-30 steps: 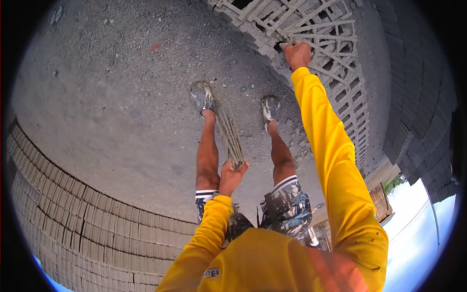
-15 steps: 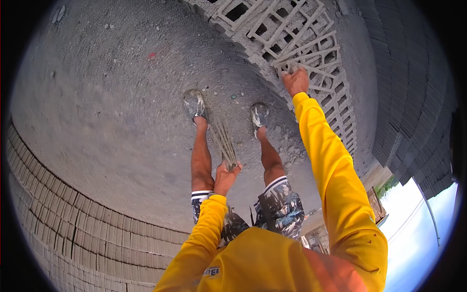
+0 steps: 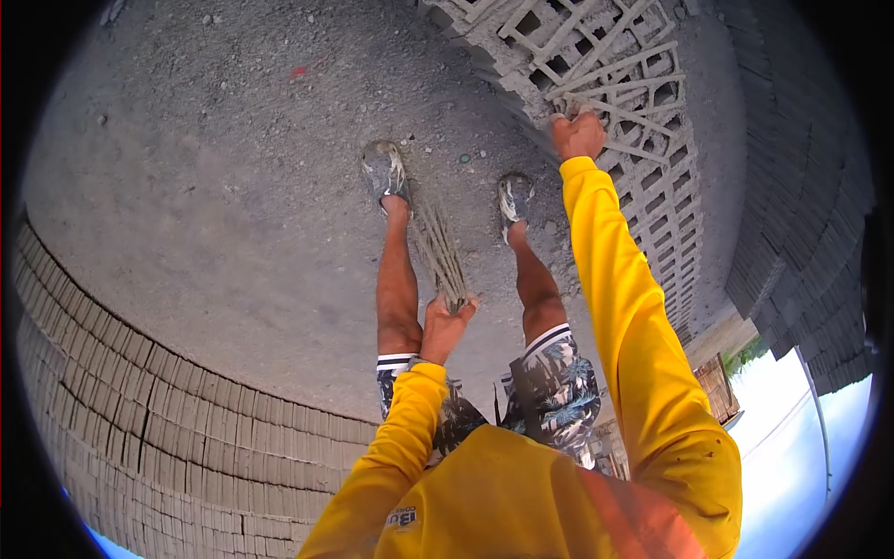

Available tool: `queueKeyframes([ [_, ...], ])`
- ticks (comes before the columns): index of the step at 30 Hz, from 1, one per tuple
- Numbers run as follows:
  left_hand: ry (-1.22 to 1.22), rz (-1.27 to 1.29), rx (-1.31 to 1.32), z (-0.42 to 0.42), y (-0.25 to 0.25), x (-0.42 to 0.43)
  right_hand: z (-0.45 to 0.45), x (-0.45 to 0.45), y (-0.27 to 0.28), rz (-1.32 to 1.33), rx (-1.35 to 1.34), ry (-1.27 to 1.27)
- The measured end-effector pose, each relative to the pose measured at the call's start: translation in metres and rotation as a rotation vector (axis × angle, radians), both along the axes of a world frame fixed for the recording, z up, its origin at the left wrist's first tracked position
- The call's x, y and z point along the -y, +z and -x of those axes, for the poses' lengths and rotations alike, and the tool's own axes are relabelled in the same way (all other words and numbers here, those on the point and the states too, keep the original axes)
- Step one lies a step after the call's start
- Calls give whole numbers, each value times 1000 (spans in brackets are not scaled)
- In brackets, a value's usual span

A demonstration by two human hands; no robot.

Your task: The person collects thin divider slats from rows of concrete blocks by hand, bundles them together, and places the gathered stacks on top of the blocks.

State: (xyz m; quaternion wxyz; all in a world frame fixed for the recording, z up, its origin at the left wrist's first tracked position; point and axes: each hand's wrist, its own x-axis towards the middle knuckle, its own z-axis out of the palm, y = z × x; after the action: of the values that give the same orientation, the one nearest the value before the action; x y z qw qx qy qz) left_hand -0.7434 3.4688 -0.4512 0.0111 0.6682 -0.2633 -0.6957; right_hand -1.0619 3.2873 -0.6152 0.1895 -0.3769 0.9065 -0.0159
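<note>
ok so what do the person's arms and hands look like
The left hand and right hand are bare, without gloves. The left sleeve and right sleeve are long and yellow; the right has small dark specks near the elbow.

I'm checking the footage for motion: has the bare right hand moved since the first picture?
Yes: judged against the small red patch on the rough grey ground, the right hand has shifted down the view, toward the person.

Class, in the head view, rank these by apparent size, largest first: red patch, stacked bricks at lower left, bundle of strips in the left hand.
1. Stacked bricks
2. Bundle of strips in the left hand
3. Red patch
</note>
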Motion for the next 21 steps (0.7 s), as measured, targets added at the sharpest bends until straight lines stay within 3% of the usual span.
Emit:
queueKeyframes([
  [1,5,-5,-3,1,2,-1,-1,-4,1,73,-88,96],
  [7,44,-15,-28,9,4,-1,1,-4,12,49,-57,110],
  [10,37,-26,-2,15,2,-4,4,-14,16,110,-214,247],
  [17,29,-15,-39,22,-5,-12,16,-5,9,-31,18,104],
  [21,-39,-29,-11,26,-4,-16,33,4,26,-173,-29,372],
])
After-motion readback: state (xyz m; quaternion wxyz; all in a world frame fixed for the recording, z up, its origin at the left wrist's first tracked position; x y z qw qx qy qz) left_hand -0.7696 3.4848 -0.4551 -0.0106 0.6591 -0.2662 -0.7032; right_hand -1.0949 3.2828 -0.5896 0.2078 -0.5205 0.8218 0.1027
